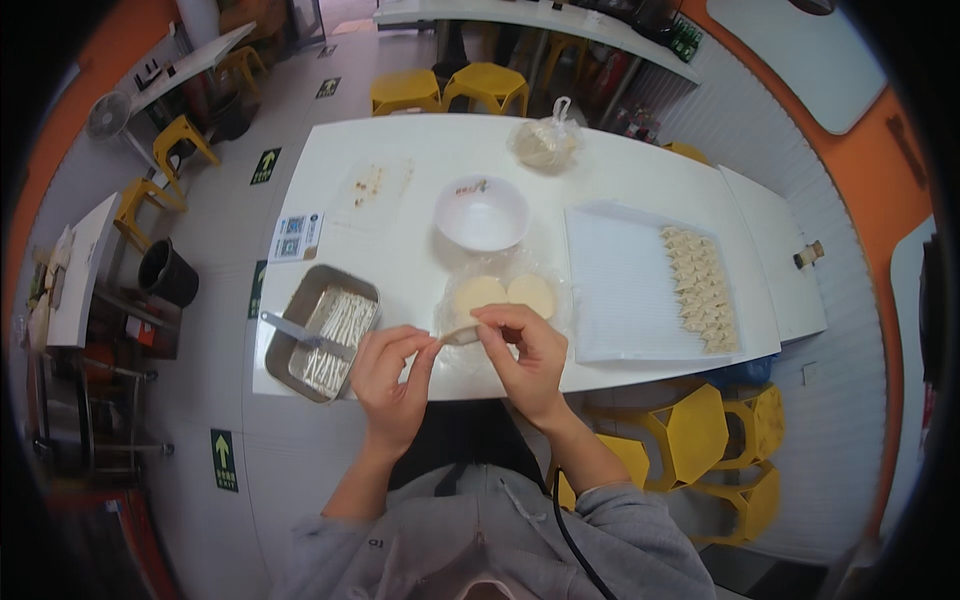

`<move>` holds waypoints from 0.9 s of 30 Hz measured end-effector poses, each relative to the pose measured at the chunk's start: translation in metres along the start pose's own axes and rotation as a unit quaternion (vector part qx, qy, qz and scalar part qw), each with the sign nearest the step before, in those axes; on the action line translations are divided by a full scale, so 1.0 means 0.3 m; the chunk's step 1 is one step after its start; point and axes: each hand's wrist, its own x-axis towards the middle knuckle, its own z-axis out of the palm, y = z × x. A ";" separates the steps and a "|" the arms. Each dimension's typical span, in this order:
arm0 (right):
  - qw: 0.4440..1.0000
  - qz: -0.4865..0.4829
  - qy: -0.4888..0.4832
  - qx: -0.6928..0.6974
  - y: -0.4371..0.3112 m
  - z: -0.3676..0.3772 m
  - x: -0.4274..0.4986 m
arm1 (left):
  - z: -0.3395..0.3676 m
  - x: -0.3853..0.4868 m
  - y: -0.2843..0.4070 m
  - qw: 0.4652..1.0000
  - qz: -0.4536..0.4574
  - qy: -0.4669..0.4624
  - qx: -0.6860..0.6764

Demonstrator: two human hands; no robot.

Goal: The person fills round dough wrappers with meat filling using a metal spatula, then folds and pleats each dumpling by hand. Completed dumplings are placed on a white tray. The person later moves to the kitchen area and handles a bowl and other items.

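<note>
Between my two hands hangs a folded dough wrapper point(460, 331), pinched at both ends above the table. Thumb and finger of my left hand point(394, 375) grip its left tip. My right hand point(525, 356) pinches its right end. Just beyond it, two stacks of round dough wrappers point(531, 295) lie on clear plastic film point(457, 281). To the left stands a metal container point(289, 356) with pale filling point(337, 322) and a flat metal spatula point(289, 326) across it. On the right, a white tray point(615, 285) holds rows of dumplings point(697, 289) along its right side.
A white bowl point(481, 214) stands behind the wrappers, with a tied plastic bag of dough point(546, 144) farther back. A card with printed codes point(296, 236) lies at the left edge of the white table point(405, 262). Yellow stools point(686, 439) crowd the right front. A small jar point(808, 255) sits far right.
</note>
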 end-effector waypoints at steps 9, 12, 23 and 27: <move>1.000 0.015 0.006 0.020 0.005 0.005 -0.010 | -0.008 -0.011 0.000 1.000 -0.020 -0.011 -0.011; 0.999 0.018 0.007 0.028 0.005 0.007 -0.010 | -0.009 -0.011 0.003 1.000 -0.029 -0.009 -0.007; 0.998 0.055 0.008 0.038 0.015 0.001 -0.010 | -0.001 -0.018 -0.015 0.998 -0.053 -0.016 -0.027; 0.998 0.050 -0.001 0.032 0.022 0.005 -0.011 | -0.003 -0.020 -0.008 0.997 -0.075 -0.015 -0.021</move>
